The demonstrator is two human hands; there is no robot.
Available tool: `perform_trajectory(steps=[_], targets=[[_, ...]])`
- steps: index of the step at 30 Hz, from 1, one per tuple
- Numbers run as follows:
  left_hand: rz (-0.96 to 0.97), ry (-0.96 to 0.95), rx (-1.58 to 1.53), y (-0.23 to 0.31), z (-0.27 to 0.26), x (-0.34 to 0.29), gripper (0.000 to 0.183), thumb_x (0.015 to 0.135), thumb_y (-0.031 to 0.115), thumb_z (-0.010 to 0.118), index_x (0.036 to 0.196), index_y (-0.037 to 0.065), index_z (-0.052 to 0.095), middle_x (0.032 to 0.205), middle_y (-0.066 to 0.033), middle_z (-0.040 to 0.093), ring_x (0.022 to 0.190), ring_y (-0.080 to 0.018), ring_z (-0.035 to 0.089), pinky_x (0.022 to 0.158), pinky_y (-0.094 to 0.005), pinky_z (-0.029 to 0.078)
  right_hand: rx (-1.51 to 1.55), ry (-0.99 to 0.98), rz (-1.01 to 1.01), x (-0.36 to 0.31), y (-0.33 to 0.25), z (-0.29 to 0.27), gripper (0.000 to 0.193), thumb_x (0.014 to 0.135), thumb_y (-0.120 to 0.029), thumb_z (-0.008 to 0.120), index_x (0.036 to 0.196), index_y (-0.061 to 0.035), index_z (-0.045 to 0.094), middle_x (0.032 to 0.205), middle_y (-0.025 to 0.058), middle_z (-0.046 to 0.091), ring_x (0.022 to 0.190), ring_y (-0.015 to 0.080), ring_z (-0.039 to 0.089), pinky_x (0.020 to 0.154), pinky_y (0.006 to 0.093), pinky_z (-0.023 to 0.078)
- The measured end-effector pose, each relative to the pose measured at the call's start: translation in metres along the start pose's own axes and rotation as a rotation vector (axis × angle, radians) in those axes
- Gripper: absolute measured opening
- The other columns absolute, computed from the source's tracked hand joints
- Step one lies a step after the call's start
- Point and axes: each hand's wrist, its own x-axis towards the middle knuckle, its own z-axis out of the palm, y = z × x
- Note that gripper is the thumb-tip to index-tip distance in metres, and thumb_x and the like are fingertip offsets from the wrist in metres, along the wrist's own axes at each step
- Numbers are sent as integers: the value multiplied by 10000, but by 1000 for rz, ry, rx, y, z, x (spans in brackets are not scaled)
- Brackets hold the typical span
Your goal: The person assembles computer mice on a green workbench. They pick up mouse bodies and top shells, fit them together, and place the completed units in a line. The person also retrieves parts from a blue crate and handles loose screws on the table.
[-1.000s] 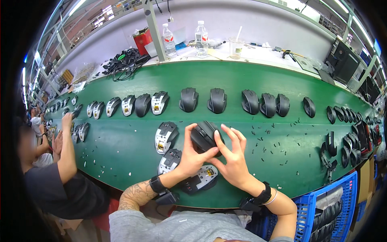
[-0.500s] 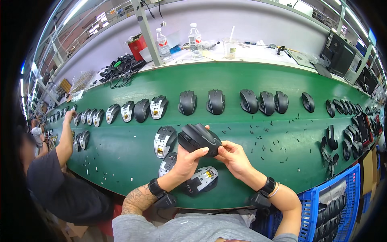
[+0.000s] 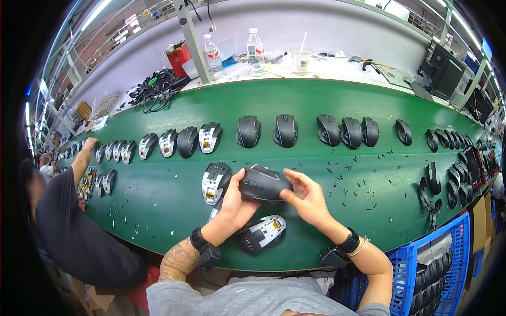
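A black computer mouse (image 3: pixel 265 183) is held above the green bench, turned sideways with its buttons to the left. My left hand (image 3: pixel 235 204) grips its button end, thumb along the near side. At the rounded rear end, my right hand (image 3: pixel 307 199) has its thumb against the shell and its fingers around the far side. Below lies an opened mouse (image 3: pixel 265 233) with a white inner plate and a yellow part. Another white-plated mouse (image 3: pixel 215 183) sits left of my left hand; a further one beneath that hand is mostly hidden.
A row of mice, some black-covered (image 3: pixel 285 130), some white-plated (image 3: pixel 210 138), runs across the green bench (image 3: pixel 316 237). Small black bits (image 3: pixel 345 181) are scattered at right. Black shells (image 3: pixel 433 179) lie farther right, beside a blue crate (image 3: pixel 403 274). A co-worker's arm (image 3: pixel 81 160) reaches in at left.
The held mouse has rotated from slanting to nearly level. My left hand has shifted left and turned; the right hand's fingers have spread and lifted. The co-worker's arm has moved slightly.
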Motion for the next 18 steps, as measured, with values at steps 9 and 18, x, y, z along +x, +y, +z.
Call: perform_trajectory(steps=[9, 18], targets=[[-70, -170, 88, -1, 0, -3, 382, 968, 276, 369, 1189, -25, 450, 1181, -149, 519, 1114, -251, 505, 974, -412, 409, -275, -75, -117, 7, 0, -13, 568, 678, -218, 796, 1136, 35, 577, 1068, 140, 611, 936, 192, 598, 805, 298, 486], [-103, -201, 53, 2, 3, -6, 449, 963, 322, 363, 1201, -52, 433, 1196, -167, 506, 1127, -256, 496, 989, -398, 396, -92, -147, 96, 11, -2, -19, 465, 765, -196, 731, 1111, 75, 580, 1024, 123, 626, 916, 166, 589, 833, 308, 480]])
